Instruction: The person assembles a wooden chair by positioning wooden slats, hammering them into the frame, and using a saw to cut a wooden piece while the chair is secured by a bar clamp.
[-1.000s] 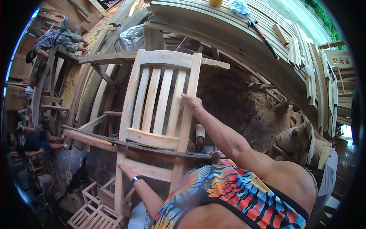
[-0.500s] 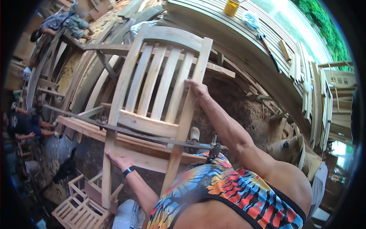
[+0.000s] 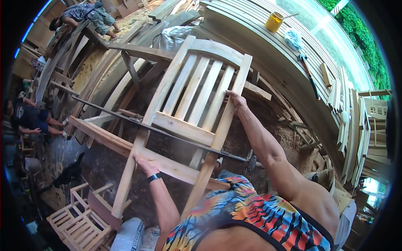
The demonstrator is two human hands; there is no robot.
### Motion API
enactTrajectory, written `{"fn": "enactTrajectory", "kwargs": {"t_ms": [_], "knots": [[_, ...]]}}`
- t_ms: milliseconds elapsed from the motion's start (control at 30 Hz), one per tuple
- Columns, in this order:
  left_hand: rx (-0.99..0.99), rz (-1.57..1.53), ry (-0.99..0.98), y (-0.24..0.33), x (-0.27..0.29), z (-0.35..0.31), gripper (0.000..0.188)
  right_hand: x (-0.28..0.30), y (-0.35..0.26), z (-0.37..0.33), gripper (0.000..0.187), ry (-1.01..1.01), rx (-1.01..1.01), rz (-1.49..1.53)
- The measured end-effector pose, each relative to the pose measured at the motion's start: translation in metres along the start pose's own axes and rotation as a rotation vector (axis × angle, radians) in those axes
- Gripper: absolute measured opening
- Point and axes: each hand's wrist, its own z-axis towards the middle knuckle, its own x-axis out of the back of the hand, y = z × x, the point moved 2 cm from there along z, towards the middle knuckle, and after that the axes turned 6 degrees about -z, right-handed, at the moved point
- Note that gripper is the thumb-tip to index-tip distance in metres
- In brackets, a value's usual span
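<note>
A pale wooden chair back frame [image 3: 184, 120] with upright slats stands tilted before me. My right hand [image 3: 236, 101] is wrapped around its right post, beside the slats. Lower down, my left hand [image 3: 146, 165] grips the left leg where the lower rail meets it; some of its fingers are hidden behind the wood. A long dark metal bar clamp [image 3: 180, 138] runs across the frame just below the slats, its screw end near my right forearm. Behind the legs lies a wooden beam [image 3: 100, 136].
At the right, a stack of long boards [image 3: 251, 39] carries a yellow container [image 3: 274, 21], a clear plastic bag [image 3: 293, 38] and a hammer [image 3: 309, 77]. A small slatted wooden piece [image 3: 79, 221] stands at lower left. Two people [image 3: 31, 117] are farther left.
The view has shifted, so the frame and bench appear farther right and lower. The gap between clamp and beam looks wider. Both hands keep their places on the frame.
</note>
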Motion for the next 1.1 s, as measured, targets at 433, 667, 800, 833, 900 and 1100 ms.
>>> {"fn": "enactTrajectory", "kwargs": {"t_ms": [433, 667, 800, 833, 900, 1100], "knots": [[0.107, -0.062, -0.103, -0.015, 0.003, 0.009, 0.071, -0.007, 0.012, 0.032, 0.028, -0.047, 0.011, 0.009], [-0.216, 0.452, -0.111, 0.0, 0.027, 0.025, 0.069, 0.013, 0.012, 0.049, 0.059, -0.198, -0.004, -0.132], [0.049, 0.789, -0.283, 0.02, 0.027, 0.027, 0.056, 0.019, 0.002, 0.045, 0.058, -0.198, -0.025, -0.169], [0.062, 0.775, -0.28, 0.013, 0.031, 0.03, 0.056, 0.02, 0.0, 0.044, 0.059, -0.198, -0.06, -0.169], [0.002, 0.646, -0.366, 0.006, 0.044, 0.038, 0.049, 0.009, -0.001, 0.044, 0.066, -0.201, -0.057, -0.198], [0.024, 0.736, -0.497, -0.003, 0.063, 0.047, 0.033, 0.011, -0.006, 0.034, 0.074, -0.203, -0.07, -0.302]]}}
